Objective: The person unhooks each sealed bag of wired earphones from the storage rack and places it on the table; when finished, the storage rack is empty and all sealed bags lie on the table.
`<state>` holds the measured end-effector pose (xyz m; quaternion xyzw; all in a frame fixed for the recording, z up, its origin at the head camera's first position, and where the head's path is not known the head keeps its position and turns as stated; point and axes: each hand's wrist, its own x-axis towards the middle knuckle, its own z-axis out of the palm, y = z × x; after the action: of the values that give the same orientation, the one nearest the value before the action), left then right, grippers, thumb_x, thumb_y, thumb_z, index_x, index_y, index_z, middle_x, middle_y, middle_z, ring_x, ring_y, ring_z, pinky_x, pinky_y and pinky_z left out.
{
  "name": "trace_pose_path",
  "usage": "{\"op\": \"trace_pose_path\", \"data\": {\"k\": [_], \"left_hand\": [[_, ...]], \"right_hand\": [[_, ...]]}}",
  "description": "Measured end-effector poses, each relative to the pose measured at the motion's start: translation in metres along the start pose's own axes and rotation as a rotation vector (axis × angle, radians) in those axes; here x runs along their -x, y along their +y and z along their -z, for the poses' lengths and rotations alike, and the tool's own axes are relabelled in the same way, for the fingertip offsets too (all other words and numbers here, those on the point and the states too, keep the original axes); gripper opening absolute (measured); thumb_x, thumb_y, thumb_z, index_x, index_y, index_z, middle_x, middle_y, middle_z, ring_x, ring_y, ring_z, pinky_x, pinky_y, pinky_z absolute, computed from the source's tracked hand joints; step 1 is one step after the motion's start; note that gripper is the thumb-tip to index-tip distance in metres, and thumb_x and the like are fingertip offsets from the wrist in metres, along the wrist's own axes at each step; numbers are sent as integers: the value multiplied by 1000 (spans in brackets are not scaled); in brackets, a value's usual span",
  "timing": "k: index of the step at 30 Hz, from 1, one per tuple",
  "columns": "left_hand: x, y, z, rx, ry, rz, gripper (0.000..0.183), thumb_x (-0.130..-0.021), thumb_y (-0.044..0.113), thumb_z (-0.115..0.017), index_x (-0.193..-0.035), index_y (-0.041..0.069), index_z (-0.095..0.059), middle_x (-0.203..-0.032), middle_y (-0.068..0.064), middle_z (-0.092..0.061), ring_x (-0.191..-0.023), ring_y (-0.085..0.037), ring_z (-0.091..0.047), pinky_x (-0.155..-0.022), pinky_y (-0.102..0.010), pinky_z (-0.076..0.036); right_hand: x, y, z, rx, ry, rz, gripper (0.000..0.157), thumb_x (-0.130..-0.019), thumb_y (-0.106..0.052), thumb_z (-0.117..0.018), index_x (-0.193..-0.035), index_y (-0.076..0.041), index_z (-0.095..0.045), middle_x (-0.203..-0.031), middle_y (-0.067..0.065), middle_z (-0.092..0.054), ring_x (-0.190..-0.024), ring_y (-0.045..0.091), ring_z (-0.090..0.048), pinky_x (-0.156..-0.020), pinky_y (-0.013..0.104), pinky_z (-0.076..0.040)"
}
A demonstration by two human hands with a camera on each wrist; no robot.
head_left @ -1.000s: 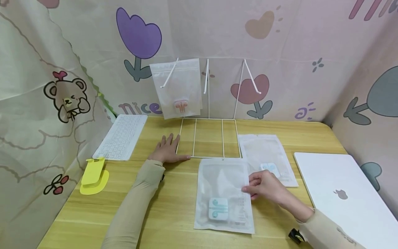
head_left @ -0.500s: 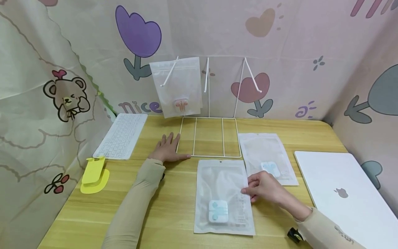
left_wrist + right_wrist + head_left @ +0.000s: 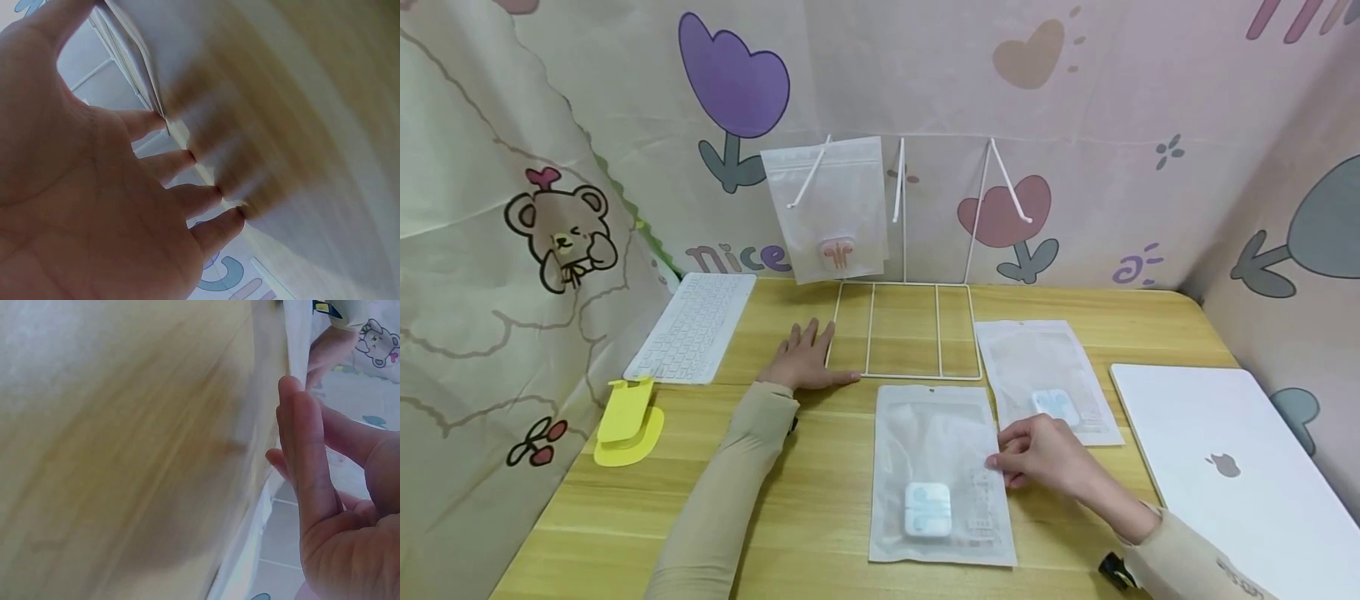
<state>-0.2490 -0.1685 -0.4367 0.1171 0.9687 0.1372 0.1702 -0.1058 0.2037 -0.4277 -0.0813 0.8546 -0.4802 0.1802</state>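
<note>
A translucent white zip pouch (image 3: 936, 442) lies on the table, a white earphone case (image 3: 927, 509) showing through near its bottom. My right hand (image 3: 1045, 454) pinches the pouch's right edge between thumb and fingers; the right wrist view has this hand (image 3: 337, 494) close above the wood. Fingers spread, my left hand (image 3: 801, 358) rests on the table, its thumb at the front left corner of a white wire rack (image 3: 917, 377). In the left wrist view, the left hand's fingertips (image 3: 234, 215) touch the tabletop.
A second pouch (image 3: 1030, 358) with an earphone case lies behind my right hand. Another pouch (image 3: 827, 200) hangs from the rack's left hook. On the left are a white keyboard (image 3: 692, 329) and a yellow stand (image 3: 627, 417); a silver laptop (image 3: 1225, 450) is at the right.
The front pouch has slid slightly toward me and lies flatter, with my right hand still on its edge. The pouch behind has shifted slightly right. My left hand stays put.
</note>
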Motion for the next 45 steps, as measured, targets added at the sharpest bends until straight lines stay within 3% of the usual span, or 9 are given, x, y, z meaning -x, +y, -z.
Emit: {"op": "trace_pose_path", "data": {"k": [4,12,18,22,27,32,38,42,45], "left_hand": [[-1,0,-1,-2,-2,-3,113,-82,76,-56,-160,12,-5,-163,-21,2,-145,-46,7,-114,-62,-6],[0,1,1,-6,5,-7,113,-82,75,-58,-160,11,-6,-162,-22,0,-145,-48,5,-113,-62,-6],[1,1,3,-5,3,-5,112,-83,74,-58,-160,11,-6,-162,-21,1,-145,-47,5,-114,-62,-6],[1,1,3,-8,2,-7,112,-83,74,-58,-160,11,-6,-162,-22,1,-145,-47,5,-113,-62,-6],[2,1,3,5,4,-19,112,-83,73,-58,-159,9,-7,-162,-23,0,-144,-49,5,-113,-63,-7],[2,2,2,12,-2,-17,112,-83,73,-59,-159,9,-8,-162,-24,0,-144,-49,4,-113,-64,-7],[1,2,1,-8,9,-10,112,-83,73,-59,-160,9,-8,-162,-23,-1,-144,-48,4,-112,-64,-8],[1,2,1,-9,9,-4,113,-82,74,-59,-160,10,-8,-162,-22,-1,-145,-48,4,-113,-63,-8],[1,2,1,-10,12,-3,113,-82,74,-59,-160,11,-8,-162,-22,-1,-145,-47,4,-113,-62,-8]], "right_hand": [[4,-3,1,14,22,7,32,-84,-11,-80,-105,9,-68,-68,3,-70,-59,21,-69,-54,30,-57],[14,-16,11,185,57,55,33,-84,-21,-80,-102,5,-70,-68,-4,-70,-54,14,-67,-58,25,-54],[7,-30,32,178,68,81,34,-84,-19,-80,-105,5,-69,-73,1,-72,-59,19,-70,-55,28,-56],[-7,-39,51,212,65,140,33,-84,-18,-80,-107,3,-69,-78,0,-72,-64,18,-70,-57,28,-56],[-39,-43,71,395,130,277,27,-82,-23,-83,-103,-7,-73,-78,-8,-70,-73,11,-67,-65,32,-52],[-76,-36,79,529,120,335,38,-81,-28,-84,-109,-5,-73,-97,4,-73,-95,26,-68,-83,46,-52],[-107,-29,75,674,22,301,69,-81,-38,-82,-134,1,-59,-134,22,-57,-130,47,-42,-106,60,-32],[-119,-25,72,775,-41,253,86,-83,-50,-76,-146,1,-45,-150,31,-34,-138,57,-17,-109,66,-20],[-123,-22,71,832,-62,214,92,-84,-56,-72,-150,-1,-39,-154,32,-23,-139,59,-8,-109,68,-16]]}}
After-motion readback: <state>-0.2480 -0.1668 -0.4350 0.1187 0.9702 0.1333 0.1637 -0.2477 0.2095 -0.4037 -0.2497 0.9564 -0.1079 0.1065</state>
